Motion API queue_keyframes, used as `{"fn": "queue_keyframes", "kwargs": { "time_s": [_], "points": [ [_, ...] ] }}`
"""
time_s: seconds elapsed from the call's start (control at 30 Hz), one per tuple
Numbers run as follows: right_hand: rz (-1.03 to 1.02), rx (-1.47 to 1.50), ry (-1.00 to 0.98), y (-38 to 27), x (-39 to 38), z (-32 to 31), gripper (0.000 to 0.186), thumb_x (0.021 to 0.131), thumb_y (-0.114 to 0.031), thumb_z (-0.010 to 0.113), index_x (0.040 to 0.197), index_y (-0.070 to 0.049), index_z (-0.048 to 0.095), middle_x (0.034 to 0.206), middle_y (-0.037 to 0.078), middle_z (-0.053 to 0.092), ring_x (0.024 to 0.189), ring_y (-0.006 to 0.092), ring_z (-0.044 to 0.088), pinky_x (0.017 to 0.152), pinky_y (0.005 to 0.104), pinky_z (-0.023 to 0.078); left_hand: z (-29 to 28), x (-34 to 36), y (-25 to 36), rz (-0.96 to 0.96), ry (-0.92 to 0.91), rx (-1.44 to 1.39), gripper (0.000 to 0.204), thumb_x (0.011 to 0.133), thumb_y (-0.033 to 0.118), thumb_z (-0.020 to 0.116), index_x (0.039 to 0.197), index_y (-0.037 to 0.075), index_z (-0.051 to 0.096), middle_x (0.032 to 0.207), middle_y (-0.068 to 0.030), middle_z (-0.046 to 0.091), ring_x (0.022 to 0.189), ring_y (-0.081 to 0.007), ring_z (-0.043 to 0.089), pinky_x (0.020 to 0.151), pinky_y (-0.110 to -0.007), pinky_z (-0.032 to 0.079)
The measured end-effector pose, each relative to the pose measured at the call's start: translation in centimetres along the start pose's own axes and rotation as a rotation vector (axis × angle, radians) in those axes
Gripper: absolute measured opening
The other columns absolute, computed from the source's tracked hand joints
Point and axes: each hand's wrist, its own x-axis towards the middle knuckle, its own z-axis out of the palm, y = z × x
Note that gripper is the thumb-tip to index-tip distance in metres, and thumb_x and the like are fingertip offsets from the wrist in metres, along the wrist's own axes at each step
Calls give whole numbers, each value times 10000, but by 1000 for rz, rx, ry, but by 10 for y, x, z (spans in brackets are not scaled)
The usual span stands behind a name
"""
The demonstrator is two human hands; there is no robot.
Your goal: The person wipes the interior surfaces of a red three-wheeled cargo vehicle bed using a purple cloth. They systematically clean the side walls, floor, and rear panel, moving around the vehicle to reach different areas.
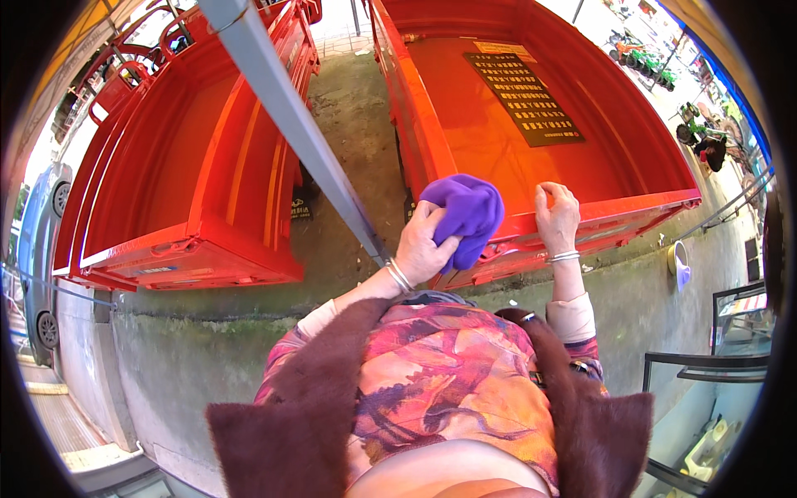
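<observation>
My left hand (422, 246) is closed on a bunched purple cloth (471, 212), at the near left corner of the red cargo bed (490, 137) on the right. My right hand (556, 217) is at that bed's near rim (635, 204), to the right of the cloth, with its fingers loosely bent and apart and nothing visible in them. A dark mat with yellow lettering (519, 98) lies on the bed's floor.
Another red cargo bed (178, 166) stands to the left, behind a slanting grey metal pole (290, 124). A blue car (46, 266) is at the far left. On the right are a pale basin with a lilac cloth (679, 270), small green machines (660, 70) and glass cases (706, 369).
</observation>
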Motion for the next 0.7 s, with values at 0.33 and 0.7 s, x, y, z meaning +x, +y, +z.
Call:
{"fn": "queue_keyframes", "kwargs": {
  "time_s": [0.33,0.7],
  "points": [
    [71,37,-36,31,5,17,189,909,-224,646,814,-63,673,771,100,677,677,328,639,615,434,482,14,156,-108,39,134,394,511,758,108,684,1258,158,592,1142,-168,541,1072,-381,573,921,-425,496],
    [140,48,33,24,6,16,120,863,-135,672,786,-45,654,748,105,652,681,317,622,633,410,479,15,354,-268,-343,70,736,392,861,266,661,1244,185,645,1296,-190,546,1184,-408,585,995,-471,504]
  ]
}}
